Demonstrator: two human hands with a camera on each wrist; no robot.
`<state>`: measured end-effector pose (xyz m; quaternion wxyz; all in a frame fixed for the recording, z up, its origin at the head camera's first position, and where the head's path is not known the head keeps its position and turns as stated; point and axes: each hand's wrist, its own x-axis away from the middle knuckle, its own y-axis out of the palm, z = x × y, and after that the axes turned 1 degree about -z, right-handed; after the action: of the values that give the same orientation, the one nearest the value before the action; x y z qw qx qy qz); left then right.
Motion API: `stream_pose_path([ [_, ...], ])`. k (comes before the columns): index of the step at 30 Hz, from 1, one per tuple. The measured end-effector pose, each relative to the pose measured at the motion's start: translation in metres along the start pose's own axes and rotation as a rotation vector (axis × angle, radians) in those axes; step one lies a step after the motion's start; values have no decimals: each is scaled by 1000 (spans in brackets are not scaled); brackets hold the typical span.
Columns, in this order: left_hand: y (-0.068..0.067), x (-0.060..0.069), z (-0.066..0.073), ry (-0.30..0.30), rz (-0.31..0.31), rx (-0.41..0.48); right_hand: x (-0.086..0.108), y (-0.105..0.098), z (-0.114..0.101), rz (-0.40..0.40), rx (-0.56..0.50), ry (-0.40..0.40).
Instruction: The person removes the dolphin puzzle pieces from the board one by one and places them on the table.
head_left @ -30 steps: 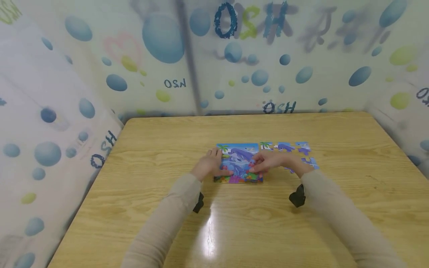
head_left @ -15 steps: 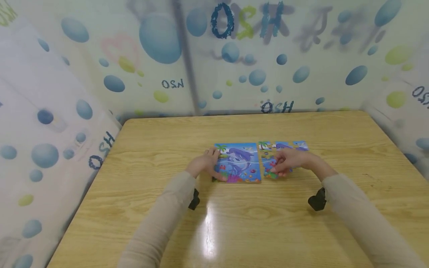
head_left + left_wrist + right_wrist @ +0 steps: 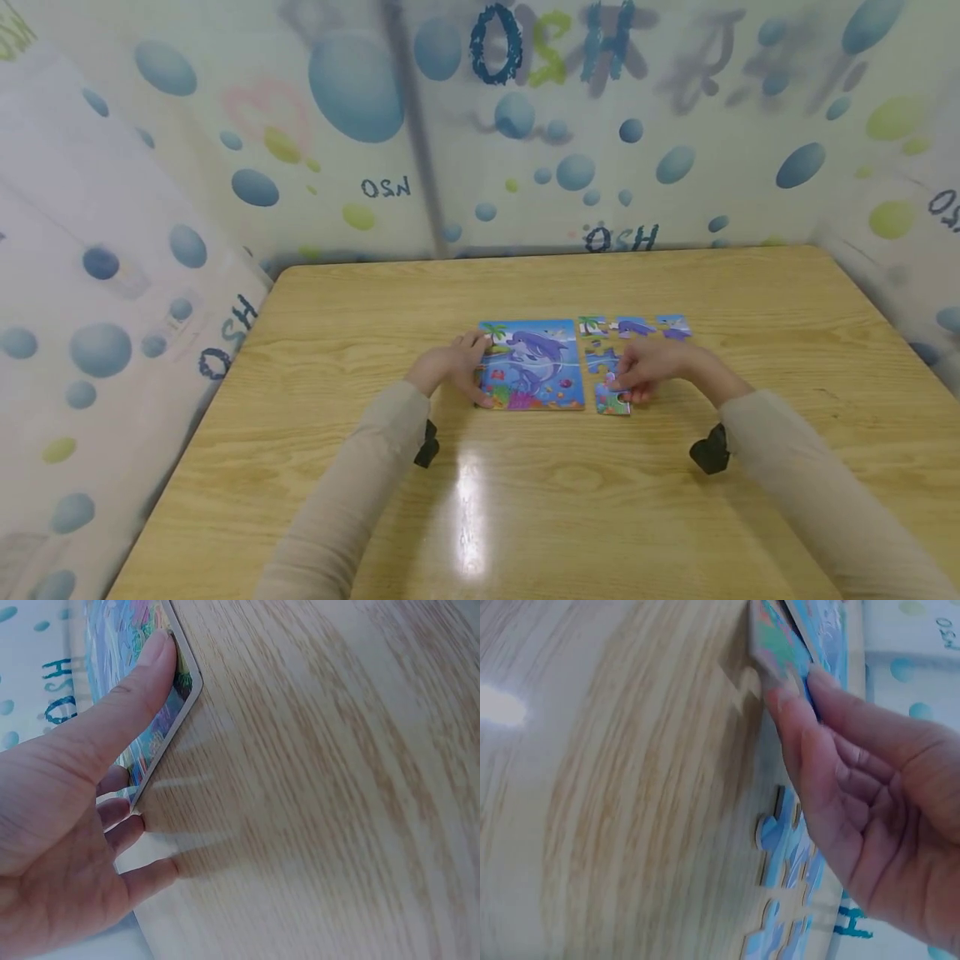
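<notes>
A dolphin picture board [image 3: 532, 367] lies flat on the table. My left hand [image 3: 462, 367] is at its left side; in the left wrist view the thumb [image 3: 154, 664] rests on the picture near a corner, with the fingertips by the edge. My right hand [image 3: 651, 365] pinches a corner puzzle piece [image 3: 612, 400] between thumb and fingertips, just right of the board. In the right wrist view that puzzle piece [image 3: 774, 641] is tilted, one edge raised. Other puzzle pieces [image 3: 600, 359] lie beyond it, partly hidden by the right hand.
Several puzzle pieces [image 3: 633, 327] are laid out in loose rows right of the board, with narrow gaps. The wooden table [image 3: 570, 517] extends around them, and a wall [image 3: 465, 150] printed with bubbles stands behind it.
My right hand has moved from the board to the right, bringing the corner piece off it and then toward the front of the loose pieces. The left hand has shifted slightly left.
</notes>
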<state>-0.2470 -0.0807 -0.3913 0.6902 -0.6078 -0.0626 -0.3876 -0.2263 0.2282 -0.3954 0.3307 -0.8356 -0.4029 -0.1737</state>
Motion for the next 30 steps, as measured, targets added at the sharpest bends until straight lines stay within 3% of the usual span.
stream_pose_path([
  [16, 0, 2, 1, 9, 2, -27, -4, 5, -7, 136, 198, 84],
  [21, 1, 0, 2, 10, 12, -21, -2, 4, -7, 166, 217, 107],
  [25, 3, 1, -2, 48, 51, 24, -2, 3, -8, 223, 213, 33],
  [30, 11, 4, -11, 159, 148, 120, -10, 8, -15, 269, 218, -134],
])
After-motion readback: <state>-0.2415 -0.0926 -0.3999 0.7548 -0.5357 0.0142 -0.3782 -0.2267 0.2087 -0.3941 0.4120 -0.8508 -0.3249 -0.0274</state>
